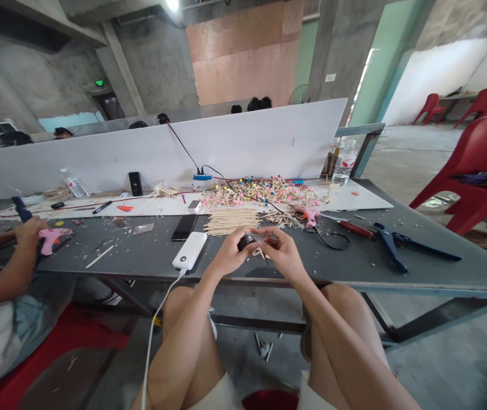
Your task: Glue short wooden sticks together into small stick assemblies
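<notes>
My left hand (232,252) and my right hand (281,248) meet over the front edge of the grey table (149,250). Both are curled around a small dark object (246,241) with thin wooden sticks (261,253) poking out below it. I cannot make out what the dark object is. A flat bundle of wooden sticks (231,220) lies just behind my hands. Beyond it sits a pile of stick pieces with pink and yellow tips (260,193). A pink glue gun (308,215) rests to the right of the bundle.
A white power bank (189,250) with a cable and a black phone (183,226) lie left of my hands. Red-handled pliers (356,229) and blue cutters (392,244) lie right. A person at left holds a pink glue gun (50,238). A white partition (226,148) backs the table; red chairs (478,171) stand right.
</notes>
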A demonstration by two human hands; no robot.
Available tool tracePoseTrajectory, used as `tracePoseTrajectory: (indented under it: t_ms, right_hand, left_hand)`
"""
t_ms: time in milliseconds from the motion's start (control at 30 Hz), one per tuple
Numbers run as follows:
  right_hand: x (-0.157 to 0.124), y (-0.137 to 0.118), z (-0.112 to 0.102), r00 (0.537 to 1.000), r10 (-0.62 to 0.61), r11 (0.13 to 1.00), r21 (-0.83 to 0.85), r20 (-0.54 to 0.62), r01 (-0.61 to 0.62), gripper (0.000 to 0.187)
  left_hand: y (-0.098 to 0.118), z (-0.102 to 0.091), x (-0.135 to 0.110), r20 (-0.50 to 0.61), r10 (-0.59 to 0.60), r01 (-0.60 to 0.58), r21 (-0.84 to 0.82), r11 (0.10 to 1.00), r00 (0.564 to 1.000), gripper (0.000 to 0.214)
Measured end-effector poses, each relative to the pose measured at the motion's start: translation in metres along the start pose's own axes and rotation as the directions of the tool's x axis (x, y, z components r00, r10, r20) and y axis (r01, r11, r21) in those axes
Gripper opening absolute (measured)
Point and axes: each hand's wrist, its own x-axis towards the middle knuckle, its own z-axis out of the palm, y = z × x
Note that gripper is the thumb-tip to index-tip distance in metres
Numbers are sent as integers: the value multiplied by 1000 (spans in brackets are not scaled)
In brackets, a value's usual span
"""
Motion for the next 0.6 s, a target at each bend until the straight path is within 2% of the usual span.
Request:
tracePoseTrajectory:
  t_ms: [100, 200, 367, 467, 600]
  right_hand:
    - [1, -1, -2, 988, 142, 968, 201, 54, -150, 38]
    - [2, -2, -3, 979, 192, 943, 265, 68, -203, 37]
    - [3, 1, -1, 983, 182, 963, 196, 26, -183, 38]
    - [5, 5, -3, 985, 170, 977, 127, 19, -171, 38]
    - [6, 4, -10, 980, 169, 978, 105, 106, -180, 38]
  left_hand:
    - [0, 0, -1, -2, -13, 13, -18, 1000, 1000, 43]
    - [-1, 0, -1, -1, -35, 35, -33, 999, 999, 45]
    - [-3, 0, -2, 10, -76, 76, -65, 995, 997, 50]
    - [-2, 0, -2, 37, -84, 89, -148, 985, 996, 52]
    - [0, -3, -2, 90, -115, 137, -313, 940, 989, 54]
